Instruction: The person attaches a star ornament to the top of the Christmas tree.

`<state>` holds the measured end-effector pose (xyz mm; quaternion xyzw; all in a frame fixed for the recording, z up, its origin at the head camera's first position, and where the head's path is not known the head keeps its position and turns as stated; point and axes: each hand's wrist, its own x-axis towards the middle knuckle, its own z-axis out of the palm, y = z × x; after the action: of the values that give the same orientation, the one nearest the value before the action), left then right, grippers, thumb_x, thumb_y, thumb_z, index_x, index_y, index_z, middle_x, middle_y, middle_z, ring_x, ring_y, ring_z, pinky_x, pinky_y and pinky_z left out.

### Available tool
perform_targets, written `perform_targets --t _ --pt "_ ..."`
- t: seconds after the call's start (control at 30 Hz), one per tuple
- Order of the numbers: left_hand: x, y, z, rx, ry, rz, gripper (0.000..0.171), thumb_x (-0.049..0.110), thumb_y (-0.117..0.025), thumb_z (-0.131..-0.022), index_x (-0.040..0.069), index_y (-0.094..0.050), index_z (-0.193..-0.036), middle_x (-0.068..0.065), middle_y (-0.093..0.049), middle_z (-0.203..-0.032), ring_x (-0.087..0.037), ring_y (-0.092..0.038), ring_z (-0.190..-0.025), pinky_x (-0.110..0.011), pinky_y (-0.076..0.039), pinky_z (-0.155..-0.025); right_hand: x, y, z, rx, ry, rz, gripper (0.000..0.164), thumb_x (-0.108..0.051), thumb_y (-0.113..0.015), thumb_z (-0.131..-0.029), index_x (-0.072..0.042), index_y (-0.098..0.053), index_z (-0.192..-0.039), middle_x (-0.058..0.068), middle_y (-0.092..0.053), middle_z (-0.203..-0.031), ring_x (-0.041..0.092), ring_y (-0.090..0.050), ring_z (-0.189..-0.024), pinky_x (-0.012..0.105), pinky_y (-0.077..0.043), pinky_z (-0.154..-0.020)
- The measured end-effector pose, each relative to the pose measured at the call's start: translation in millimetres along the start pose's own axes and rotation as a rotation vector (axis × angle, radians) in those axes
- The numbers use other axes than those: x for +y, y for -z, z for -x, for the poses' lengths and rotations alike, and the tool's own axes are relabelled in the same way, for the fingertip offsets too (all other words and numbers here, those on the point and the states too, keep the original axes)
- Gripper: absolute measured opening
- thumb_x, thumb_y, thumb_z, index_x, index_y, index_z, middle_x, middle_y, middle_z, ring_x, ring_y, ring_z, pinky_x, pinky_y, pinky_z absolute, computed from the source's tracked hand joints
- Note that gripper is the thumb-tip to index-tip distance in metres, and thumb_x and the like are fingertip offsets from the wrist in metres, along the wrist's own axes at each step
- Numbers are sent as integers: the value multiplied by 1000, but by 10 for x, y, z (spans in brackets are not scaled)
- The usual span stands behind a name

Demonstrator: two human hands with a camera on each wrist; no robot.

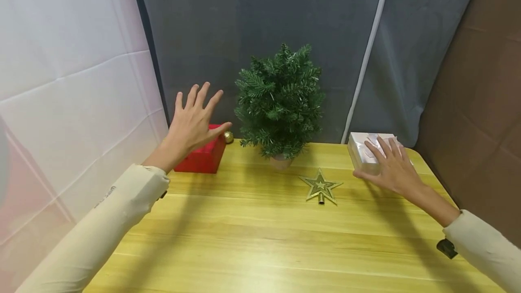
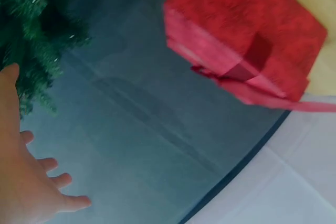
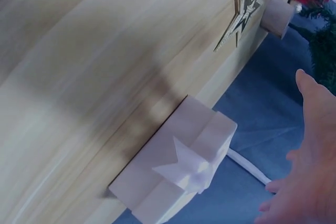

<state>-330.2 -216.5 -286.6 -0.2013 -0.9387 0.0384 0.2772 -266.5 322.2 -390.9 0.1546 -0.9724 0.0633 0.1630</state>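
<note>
My left hand [image 1: 191, 123], fingers spread, is raised in front of a red gift box [image 1: 199, 159] at the left of the table. The left wrist view shows this red box [image 2: 247, 24] with a ribbon, apart from the hand. On the right, my right hand [image 1: 392, 168] has its fingers spread and overlaps a white gift box [image 1: 360, 148] in the head view. A gap separates this hand from the white box [image 3: 163, 166] and its bow in the right wrist view. Between the hands, a small green Christmas tree [image 1: 281, 103] stands upright in a pot.
A gold star tree topper [image 1: 320, 185] lies flat in front of the tree, on the wooden table [image 1: 244, 238]. Beside the red box sits a gold ball ornament [image 1: 229, 137]. Grey cloth [image 1: 195, 12] hangs behind, with a white curtain at left and brown cloth at right.
</note>
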Motion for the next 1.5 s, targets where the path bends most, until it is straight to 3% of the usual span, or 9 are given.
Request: perform_targets --t 0.5,0.77,1.07,1.23,1.5 --pt "93 383 -380 45 18 58 80 63 -48 -103 26 -18 -168 -16 -17 -172 -41 -19 -156 -69 -14 -121 -195 -130 -31 -19 56 -80 96 -65 -73 -87 -7 -44 -157 30 -31 -163 56 -15 -152 70 -16 -119" --pt "199 502 -578 65 -2 88 74 60 -43 -107 27 -18 -168 -15 -20 -171 -39 -21 -156 -68 -16 -121 -287 -239 -53 -10 113 -90 89 -61 -76 -87 -5 -52 -152 32 -38 -158 57 -26 -147 66 -22 -119" --pt "331 633 -789 84 -38 90 69 57 -41 -109 27 -21 -167 -15 -24 -170 -38 -23 -155 -65 -19 -122 -433 -332 -95 -61 129 -187 87 -53 -79 -89 -5 -48 -154 27 -28 -166 55 -23 -151 67 -22 -119" --pt "383 679 -876 60 -51 129 68 57 -41 -109 27 -23 -167 -14 -28 -168 -36 -26 -154 -63 -24 -121 -488 -419 -117 -126 148 -231 85 -46 -81 -90 -1 -47 -154 28 -35 -161 55 -29 -148 69 -31 -114" --pt "471 688 -994 11 -46 196 67 54 -43 -109 27 -22 -167 -12 -34 -166 -35 -31 -152 -61 -33 -116 -519 -537 -148 -207 153 -293 76 -38 -85 -88 7 -57 -142 33 -55 -142 52 -53 -131 65 -44 -105"
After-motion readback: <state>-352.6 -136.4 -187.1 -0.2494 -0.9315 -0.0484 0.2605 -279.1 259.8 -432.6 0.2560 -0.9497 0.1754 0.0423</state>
